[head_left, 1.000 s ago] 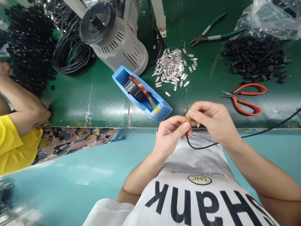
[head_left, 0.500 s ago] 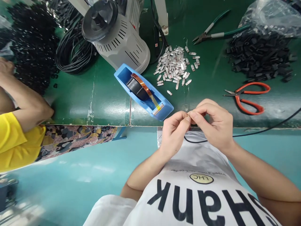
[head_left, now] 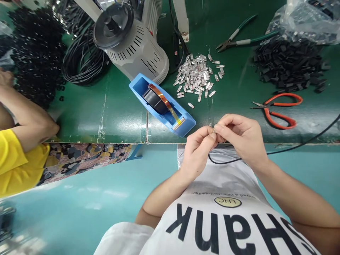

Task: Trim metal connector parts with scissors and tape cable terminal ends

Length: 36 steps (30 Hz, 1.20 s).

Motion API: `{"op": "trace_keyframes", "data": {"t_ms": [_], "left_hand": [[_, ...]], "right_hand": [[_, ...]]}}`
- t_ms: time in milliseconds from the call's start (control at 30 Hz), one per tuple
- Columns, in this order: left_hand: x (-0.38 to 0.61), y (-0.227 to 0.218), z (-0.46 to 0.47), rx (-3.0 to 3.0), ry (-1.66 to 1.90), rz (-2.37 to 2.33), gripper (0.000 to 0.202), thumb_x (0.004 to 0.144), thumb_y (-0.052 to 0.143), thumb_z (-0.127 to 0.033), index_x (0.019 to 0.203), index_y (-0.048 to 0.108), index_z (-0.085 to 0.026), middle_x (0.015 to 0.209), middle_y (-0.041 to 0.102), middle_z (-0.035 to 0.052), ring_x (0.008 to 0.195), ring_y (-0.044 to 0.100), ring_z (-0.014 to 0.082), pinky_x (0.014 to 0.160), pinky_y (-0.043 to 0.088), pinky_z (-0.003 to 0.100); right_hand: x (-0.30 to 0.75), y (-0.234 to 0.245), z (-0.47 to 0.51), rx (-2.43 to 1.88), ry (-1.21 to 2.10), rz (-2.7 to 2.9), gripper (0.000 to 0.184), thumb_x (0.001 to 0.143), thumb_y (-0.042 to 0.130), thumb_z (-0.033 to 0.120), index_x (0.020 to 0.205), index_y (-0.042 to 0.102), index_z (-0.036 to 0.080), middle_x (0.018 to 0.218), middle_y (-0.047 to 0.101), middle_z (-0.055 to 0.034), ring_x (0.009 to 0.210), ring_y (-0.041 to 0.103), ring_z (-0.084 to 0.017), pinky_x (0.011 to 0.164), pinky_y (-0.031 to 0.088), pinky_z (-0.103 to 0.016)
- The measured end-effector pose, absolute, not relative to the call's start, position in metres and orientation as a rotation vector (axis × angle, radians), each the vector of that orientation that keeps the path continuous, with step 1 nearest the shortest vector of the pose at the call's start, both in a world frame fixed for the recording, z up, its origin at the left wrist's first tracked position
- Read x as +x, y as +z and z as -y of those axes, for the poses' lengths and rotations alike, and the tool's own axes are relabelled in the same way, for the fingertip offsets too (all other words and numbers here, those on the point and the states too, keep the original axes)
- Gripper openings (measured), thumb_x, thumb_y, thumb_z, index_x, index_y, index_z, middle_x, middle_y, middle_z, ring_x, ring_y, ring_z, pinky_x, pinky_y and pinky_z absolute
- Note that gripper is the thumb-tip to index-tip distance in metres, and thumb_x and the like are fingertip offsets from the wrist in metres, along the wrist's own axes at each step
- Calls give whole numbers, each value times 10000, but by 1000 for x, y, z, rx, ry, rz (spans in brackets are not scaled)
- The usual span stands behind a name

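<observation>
My left hand (head_left: pixel 199 148) is closed in a pinch at the table's front edge, thumb against forefinger. A thin black cable (head_left: pixel 222 163) curves below the hands and runs up into this left hand. Close against it, my right hand (head_left: pixel 243 140) pinches as well, its fingertips meeting the left ones. Between the fingertips shows a tiny pale or metallic bit, too small to name. Just left of my hands stands a blue tape dispenser (head_left: pixel 188 124) with a roll of amber tape (head_left: pixel 159 92). Beyond them lies a pile of small metal connector pieces (head_left: pixel 196 73).
Red-handled pliers (head_left: pixel 283 124) and green-handled pliers (head_left: pixel 243 42) lie to the right, near a heap of black plastic parts (head_left: pixel 289 63) and a plastic bag (head_left: pixel 300 21). A grey machine (head_left: pixel 138 49), coiled black cables (head_left: pixel 82 67) and a co-worker's arm (head_left: pixel 29 109) are leftward.
My right hand has shifted slightly toward me and its fingertips have turned a little. The left hand stays nearly in place, still pinching. The view has moved slightly.
</observation>
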<state>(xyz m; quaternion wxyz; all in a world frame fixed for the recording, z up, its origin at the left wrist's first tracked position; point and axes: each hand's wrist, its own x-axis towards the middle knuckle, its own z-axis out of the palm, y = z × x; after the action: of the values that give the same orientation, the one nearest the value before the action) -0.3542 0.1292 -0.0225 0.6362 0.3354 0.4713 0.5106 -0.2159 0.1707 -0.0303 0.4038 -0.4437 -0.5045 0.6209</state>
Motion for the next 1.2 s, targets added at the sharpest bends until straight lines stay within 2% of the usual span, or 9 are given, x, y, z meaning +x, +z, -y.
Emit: {"op": "trace_keyframes", "data": {"t_ms": [200, 367, 533, 700, 1000, 1100, 1200], "left_hand": [[-356, -26, -128, 749, 1127, -1055, 161, 921, 603, -245, 786, 648, -169, 728, 501, 0, 671, 394, 114, 663, 355, 271], [-356, -26, -131, 729, 1139, -1056, 294, 974, 562, -305, 713, 558, -169, 673, 411, -9, 654, 363, 116, 627, 316, 275], [-353, -26, -132, 762, 1145, -1094, 333, 973, 529, -254, 660, 450, -172, 650, 344, -25, 639, 319, 105, 611, 301, 261], [-351, -29, -131, 779, 1137, -1117, 298, 963, 537, -246, 686, 456, -169, 679, 352, -26, 659, 318, 100, 624, 309, 249], [-353, -31, -130, 804, 1116, -1063, 197, 930, 539, -212, 738, 535, -168, 719, 444, -14, 687, 371, 107, 663, 350, 250], [-353, -32, -130, 769, 1132, -1027, 204, 928, 547, -211, 730, 527, -166, 693, 410, -20, 665, 338, 104, 625, 317, 249], [-352, -31, -130, 730, 1152, -1030, 296, 948, 548, -251, 681, 450, -170, 667, 336, -27, 645, 294, 102, 589, 273, 251]], "right_hand": [[-215, -28, -174, -1184, 1591, 1276, 205, 892, 750, 341, 754, 673, 210, 681, 622, 10, 626, 585, -116, 601, 490, -261], [-216, -29, -173, -1183, 1603, 1273, 206, 896, 744, 351, 769, 663, 210, 704, 646, 3, 635, 611, -130, 624, 522, -281], [-218, -32, -170, -1190, 1355, 1402, 156, 890, 733, 256, 760, 661, 208, 718, 640, 12, 650, 583, -119, 617, 501, -268], [-218, -34, -168, -1196, 1282, 1454, 155, 885, 717, 197, 749, 644, 209, 717, 630, 21, 653, 570, -115, 610, 477, -270], [-217, -36, -169, -1184, 1476, 1309, 179, 886, 734, 242, 731, 649, 210, 685, 619, 25, 631, 566, -113, 597, 472, -272], [-218, -36, -168, -1181, 1485, 1293, 180, 883, 738, 250, 732, 649, 210, 685, 621, 25, 626, 571, -115, 600, 483, -276], [-218, -35, -167, -1186, 1450, 1326, 176, 884, 736, 244, 737, 645, 210, 686, 628, 25, 628, 577, -115, 601, 484, -274]]}}
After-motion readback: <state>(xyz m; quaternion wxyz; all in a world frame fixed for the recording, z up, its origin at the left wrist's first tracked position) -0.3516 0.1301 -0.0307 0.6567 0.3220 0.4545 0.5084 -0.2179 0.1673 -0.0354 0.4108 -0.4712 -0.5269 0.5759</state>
